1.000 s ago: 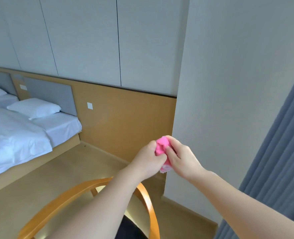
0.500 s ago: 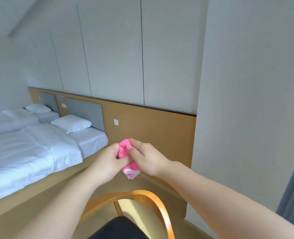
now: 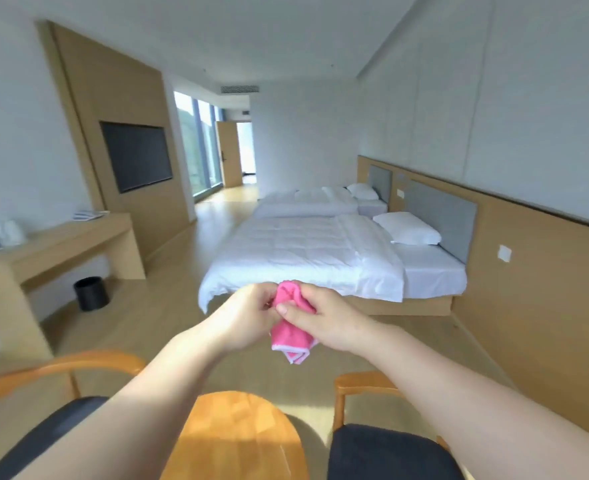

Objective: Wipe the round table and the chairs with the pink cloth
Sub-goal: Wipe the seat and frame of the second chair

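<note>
Both hands up at chest height, out over the furniture, gripping the bunched pink cloth (image 3: 291, 332) between them. Left hand (image 3: 243, 315) has fingers curled onto the cloth's upper left side; right hand (image 3: 324, 322) is wrapped round the top right, thumb pressed across the front. Cloth's white-edged lower corner hangs free below both hands, touching nothing else. Directly below, at bottom centre: round light-wood table (image 3: 237, 441), sunlit, partly covered by the left forearm. Left of it, wooden armchair with curved orange-brown back rail and dark seat pad (image 3: 54, 372); right of it, second wooden chair with dark seat pad (image 3: 383, 448), its frame post showing just beside the right forearm. Cloth is well above table and chairs, no contact. Background: near white-quilted bed with white pillow (image 3: 307, 254) against a grey headboard panel, second bed behind it, wall-mounted black TV screen (image 3: 135, 155) on a wood panel, long light-wood desk (image 3: 61, 244) at left, black round waste bin (image 3: 90, 292) on the floor beside it.
</note>
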A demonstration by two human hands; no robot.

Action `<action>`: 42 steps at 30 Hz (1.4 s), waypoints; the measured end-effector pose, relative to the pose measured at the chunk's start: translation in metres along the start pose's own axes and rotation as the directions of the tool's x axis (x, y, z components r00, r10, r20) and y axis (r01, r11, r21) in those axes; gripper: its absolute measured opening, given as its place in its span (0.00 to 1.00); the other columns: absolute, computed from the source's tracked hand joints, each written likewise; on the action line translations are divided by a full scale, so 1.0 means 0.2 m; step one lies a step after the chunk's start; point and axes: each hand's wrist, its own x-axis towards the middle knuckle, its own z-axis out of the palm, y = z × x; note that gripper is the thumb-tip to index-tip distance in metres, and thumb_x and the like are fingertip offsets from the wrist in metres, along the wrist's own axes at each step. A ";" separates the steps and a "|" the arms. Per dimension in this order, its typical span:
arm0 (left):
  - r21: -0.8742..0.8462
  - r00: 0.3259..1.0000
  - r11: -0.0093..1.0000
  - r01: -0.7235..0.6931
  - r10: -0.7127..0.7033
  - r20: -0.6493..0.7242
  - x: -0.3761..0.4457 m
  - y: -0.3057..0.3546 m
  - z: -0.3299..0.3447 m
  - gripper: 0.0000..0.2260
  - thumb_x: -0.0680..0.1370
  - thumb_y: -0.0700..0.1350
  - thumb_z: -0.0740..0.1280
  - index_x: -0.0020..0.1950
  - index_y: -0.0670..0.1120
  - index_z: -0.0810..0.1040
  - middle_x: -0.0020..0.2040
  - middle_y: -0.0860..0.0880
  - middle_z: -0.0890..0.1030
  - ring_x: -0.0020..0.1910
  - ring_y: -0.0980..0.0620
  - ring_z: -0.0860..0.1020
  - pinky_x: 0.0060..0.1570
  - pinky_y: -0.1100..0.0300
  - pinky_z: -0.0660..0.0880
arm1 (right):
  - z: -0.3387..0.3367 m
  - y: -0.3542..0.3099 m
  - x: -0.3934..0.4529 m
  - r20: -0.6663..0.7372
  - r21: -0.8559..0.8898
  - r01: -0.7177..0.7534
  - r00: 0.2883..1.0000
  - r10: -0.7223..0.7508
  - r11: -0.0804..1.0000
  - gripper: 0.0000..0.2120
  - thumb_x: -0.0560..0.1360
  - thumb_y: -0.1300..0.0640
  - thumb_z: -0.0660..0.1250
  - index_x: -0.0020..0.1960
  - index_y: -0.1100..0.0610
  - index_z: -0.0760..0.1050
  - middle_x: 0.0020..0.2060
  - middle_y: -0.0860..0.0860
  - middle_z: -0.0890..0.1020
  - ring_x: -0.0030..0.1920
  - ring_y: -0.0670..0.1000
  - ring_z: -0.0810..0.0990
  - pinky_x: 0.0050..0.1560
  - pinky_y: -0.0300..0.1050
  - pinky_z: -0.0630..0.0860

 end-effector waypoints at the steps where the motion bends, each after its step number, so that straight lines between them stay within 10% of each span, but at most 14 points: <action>1: 0.013 0.998 0.998 0.054 -0.053 -0.034 -0.10 -0.06 -0.09 0.07 0.79 0.46 0.65 0.49 0.44 0.81 0.45 0.44 0.84 0.42 0.52 0.79 0.48 0.52 0.76 | 0.10 -0.05 0.06 0.067 0.018 0.056 0.996 -0.057 0.998 0.11 0.74 0.44 0.68 0.53 0.46 0.76 0.47 0.45 0.82 0.48 0.45 0.81 0.51 0.47 0.79; 7: -0.031 0.858 0.909 0.416 -0.403 -0.319 -0.83 -0.42 -0.61 0.09 0.80 0.51 0.64 0.45 0.50 0.81 0.41 0.53 0.84 0.37 0.59 0.81 0.37 0.67 0.76 | 0.86 -0.46 0.38 0.518 0.045 0.331 0.799 -0.305 0.943 0.25 0.69 0.47 0.72 0.64 0.44 0.71 0.52 0.41 0.81 0.52 0.40 0.80 0.53 0.39 0.77; 12: 0.111 0.697 0.751 0.651 -0.533 -0.480 -1.41 -0.70 -0.98 0.11 0.79 0.53 0.62 0.45 0.48 0.78 0.40 0.51 0.80 0.39 0.53 0.79 0.37 0.59 0.75 | 1.57 -0.79 0.55 0.640 0.054 0.474 0.659 -0.395 0.879 0.22 0.71 0.54 0.58 0.63 0.41 0.71 0.49 0.40 0.80 0.46 0.43 0.78 0.43 0.34 0.74; 18: -0.082 0.453 0.650 0.755 -0.609 -0.651 -1.96 -1.07 -1.37 0.10 0.78 0.50 0.62 0.39 0.51 0.77 0.36 0.53 0.79 0.33 0.55 0.76 0.33 0.62 0.72 | 2.29 -1.13 0.71 0.617 0.145 0.399 0.679 -0.398 0.905 0.12 0.79 0.53 0.57 0.43 0.48 0.78 0.37 0.45 0.81 0.39 0.47 0.78 0.38 0.43 0.74; 23: -0.341 0.271 0.599 0.724 -0.702 -0.659 -2.16 -1.45 -1.56 0.17 0.78 0.54 0.62 0.42 0.40 0.77 0.34 0.48 0.75 0.33 0.50 0.72 0.35 0.56 0.70 | 2.74 -1.29 0.79 0.679 0.208 0.337 0.626 -0.383 0.918 0.11 0.80 0.48 0.59 0.44 0.48 0.77 0.37 0.43 0.82 0.40 0.42 0.80 0.38 0.39 0.73; 27: -0.501 0.270 0.524 0.688 -0.827 -0.494 -2.13 -1.75 -1.57 0.14 0.78 0.55 0.64 0.40 0.46 0.78 0.34 0.49 0.80 0.31 0.52 0.78 0.33 0.58 0.75 | 3.00 -1.19 0.91 0.773 0.221 0.220 0.554 -0.308 0.950 0.14 0.70 0.37 0.69 0.47 0.45 0.78 0.39 0.42 0.85 0.42 0.41 0.83 0.39 0.37 0.78; 33: -0.723 0.307 0.406 0.560 -0.912 -0.274 -1.96 -2.17 -1.65 0.17 0.82 0.49 0.55 0.56 0.39 0.79 0.54 0.40 0.81 0.53 0.44 0.80 0.60 0.47 0.75 | 3.32 -1.03 1.28 0.790 0.130 0.139 0.584 -0.187 0.982 0.24 0.59 0.30 0.74 0.46 0.45 0.77 0.35 0.48 0.85 0.37 0.47 0.85 0.41 0.47 0.83; 42: -0.602 0.364 0.432 0.672 -0.900 -0.240 -1.95 -2.78 -1.85 0.15 0.82 0.46 0.56 0.55 0.42 0.81 0.52 0.44 0.83 0.52 0.48 0.81 0.56 0.53 0.78 | 3.73 -0.96 1.71 0.783 -0.059 0.015 0.621 0.037 0.998 0.09 0.79 0.58 0.62 0.58 0.54 0.76 0.48 0.53 0.83 0.49 0.51 0.82 0.53 0.51 0.81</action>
